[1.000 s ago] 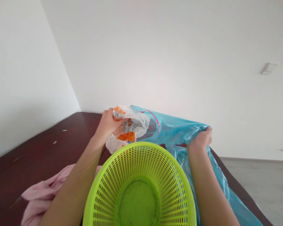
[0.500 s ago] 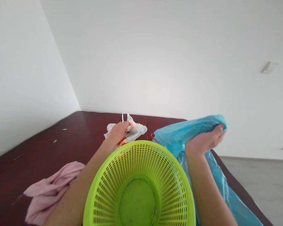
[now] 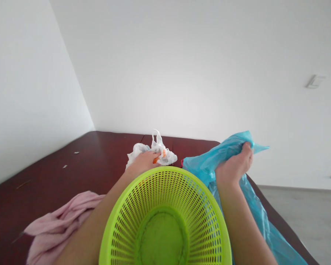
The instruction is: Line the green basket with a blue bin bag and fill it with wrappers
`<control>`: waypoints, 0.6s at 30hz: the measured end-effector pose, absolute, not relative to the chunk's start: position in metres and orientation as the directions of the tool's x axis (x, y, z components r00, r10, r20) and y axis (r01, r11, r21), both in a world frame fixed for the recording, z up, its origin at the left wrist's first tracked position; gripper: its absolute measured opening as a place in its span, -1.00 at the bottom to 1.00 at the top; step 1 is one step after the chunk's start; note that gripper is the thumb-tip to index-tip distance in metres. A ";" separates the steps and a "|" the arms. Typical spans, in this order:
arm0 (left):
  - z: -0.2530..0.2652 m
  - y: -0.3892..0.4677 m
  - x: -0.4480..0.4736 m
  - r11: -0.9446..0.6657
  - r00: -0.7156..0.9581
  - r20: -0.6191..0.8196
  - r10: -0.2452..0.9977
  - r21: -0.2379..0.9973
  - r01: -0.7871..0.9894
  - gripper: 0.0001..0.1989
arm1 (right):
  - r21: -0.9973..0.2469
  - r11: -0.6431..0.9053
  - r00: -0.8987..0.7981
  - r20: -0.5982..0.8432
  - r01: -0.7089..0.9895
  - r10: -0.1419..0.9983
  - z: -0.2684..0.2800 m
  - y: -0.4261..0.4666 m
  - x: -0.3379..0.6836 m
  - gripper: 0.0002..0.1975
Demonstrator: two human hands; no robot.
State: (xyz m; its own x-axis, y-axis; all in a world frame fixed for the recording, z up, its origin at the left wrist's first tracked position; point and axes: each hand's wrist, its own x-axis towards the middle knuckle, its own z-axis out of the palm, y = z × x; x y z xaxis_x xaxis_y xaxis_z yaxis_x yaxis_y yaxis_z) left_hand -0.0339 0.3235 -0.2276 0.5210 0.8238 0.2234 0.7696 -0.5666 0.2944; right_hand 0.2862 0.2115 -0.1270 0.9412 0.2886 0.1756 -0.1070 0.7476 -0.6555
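My right hand (image 3: 235, 163) is closed around the gathered top of a blue plastic bag (image 3: 206, 163), whose body trails down to the lower right along my forearm. On the far side of the basket, my left hand (image 3: 145, 162) is closed on a crumpled white plastic bag (image 3: 165, 154) with orange print; one loop handle stands up, and the fingertips are partly hidden in the folds. A green perforated plastic basket (image 3: 162, 235) is between my forearms, its inside facing me with nothing in it.
A pink cloth (image 3: 63, 221) lies crumpled at the left, partly behind my left forearm. Small white scraps (image 3: 65, 166) rest on the dark red table (image 3: 99, 158). White walls rise behind it; grey floor (image 3: 306, 217) shows past the right edge.
My left hand has shifted slightly to the right with the white bag. My right hand has moved a little left, and a pointed end of the blue bag now sticks out beyond the fist.
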 end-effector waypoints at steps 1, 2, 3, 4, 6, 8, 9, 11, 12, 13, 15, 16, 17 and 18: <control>-0.226 0.323 -0.033 -0.574 0.527 0.227 0.819 0.292 0.765 -0.41 | -0.669 0.737 0.918 0.222 -0.101 0.328 -0.127 0.211 0.286 -0.68; -0.224 0.323 -0.033 -0.579 0.533 0.228 0.815 0.289 0.762 -0.38 | -0.685 0.721 0.884 0.273 -0.099 0.380 -0.126 0.210 0.287 -0.66; -0.220 0.324 -0.035 -0.580 0.533 0.229 0.814 0.284 0.764 -0.32 | -0.704 0.702 0.843 0.312 -0.105 0.438 -0.125 0.209 0.287 -0.64; -0.216 0.326 -0.037 -0.574 0.527 0.230 0.818 0.280 0.769 -0.24 | -0.724 0.679 0.798 0.335 -0.121 0.501 -0.124 0.208 0.287 -0.60; -0.203 0.330 -0.044 -0.556 0.500 0.249 0.829 0.275 0.785 -0.15 | -0.770 0.615 0.705 0.341 -0.169 0.621 -0.122 0.204 0.286 -0.56; -0.186 0.330 -0.049 -0.539 0.456 0.308 0.835 0.295 0.789 -0.23 | -0.812 0.550 0.619 0.334 -0.195 0.711 -0.120 0.199 0.282 -0.55; -0.175 0.327 -0.051 -0.538 0.430 0.351 0.832 0.322 0.779 -0.31 | -0.828 0.527 0.582 0.337 -0.191 0.740 -0.118 0.197 0.280 -0.55; -0.149 0.313 -0.054 -0.564 0.380 0.452 0.807 0.402 0.721 -0.46 | -0.844 0.508 0.538 0.352 -0.173 0.766 -0.115 0.191 0.274 -0.56; -0.135 0.301 -0.055 -0.587 0.352 0.506 0.788 0.443 0.677 -0.51 | -0.846 0.507 0.521 0.361 -0.167 0.773 -0.113 0.187 0.271 -0.57; -0.120 0.286 -0.056 -0.613 0.316 0.563 0.764 0.477 0.630 -0.55 | -0.847 0.506 0.501 0.370 -0.165 0.783 -0.111 0.183 0.268 -0.58; -0.093 0.246 -0.062 -0.650 0.222 0.662 0.716 0.515 0.559 -0.61 | -0.845 0.502 0.453 0.380 -0.184 0.806 -0.106 0.172 0.262 -0.62; -0.083 0.223 -0.067 -0.666 0.192 0.692 0.696 0.524 0.530 -0.63 | -0.838 0.505 0.439 0.382 -0.206 0.813 -0.104 0.167 0.259 -0.64; -0.076 0.198 -0.074 -0.683 0.199 0.697 0.689 0.533 0.499 -0.64 | -0.827 0.510 0.432 0.381 -0.236 0.818 -0.103 0.162 0.257 -0.67; -0.073 0.172 -0.081 -0.700 0.246 0.682 0.689 0.537 0.472 -0.64 | -0.814 0.514 0.434 0.374 -0.270 0.820 -0.102 0.159 0.255 -0.68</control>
